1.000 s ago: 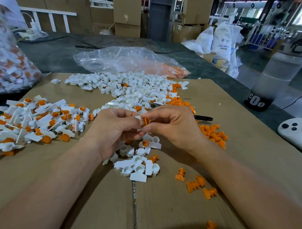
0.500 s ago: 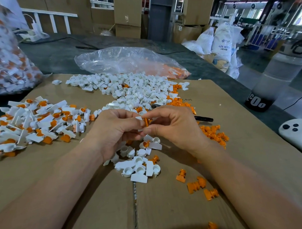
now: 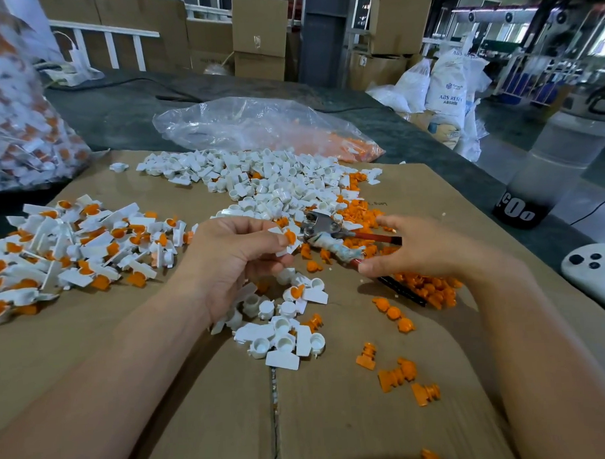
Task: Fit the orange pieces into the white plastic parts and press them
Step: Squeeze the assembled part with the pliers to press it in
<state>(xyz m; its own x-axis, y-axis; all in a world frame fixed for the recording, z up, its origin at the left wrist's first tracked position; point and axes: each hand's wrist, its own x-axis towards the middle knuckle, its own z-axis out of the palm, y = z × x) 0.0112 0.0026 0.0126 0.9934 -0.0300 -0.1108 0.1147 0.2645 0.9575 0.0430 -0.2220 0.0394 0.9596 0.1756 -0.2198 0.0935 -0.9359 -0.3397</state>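
One small white plastic part (image 3: 283, 246), an orange plastic piece (image 3: 289, 237) seated in it, is pinched in the left hand (image 3: 233, 259) above the cardboard-covered table (image 3: 154, 344). The right hand (image 3: 418, 251), fingers spread and gripping nothing, hovers over red-handled metal pliers (image 3: 323, 228) among loose orange pieces (image 3: 431, 288).

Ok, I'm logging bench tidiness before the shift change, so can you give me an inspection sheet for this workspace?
Surface: cardboard sheet over a dark table.
Job's things: loose white parts heaped at the far middle; orange pieces to their right; assembled pieces piled on the left.
Clutter: pliers, black pen, clear bag, bottle.
Grippers: left hand pinches a white part with an orange piece in it; right hand open around the pliers' red handles.
Cables: dark cable on the far table.
Surroundings: cardboard boxes, white sacks.
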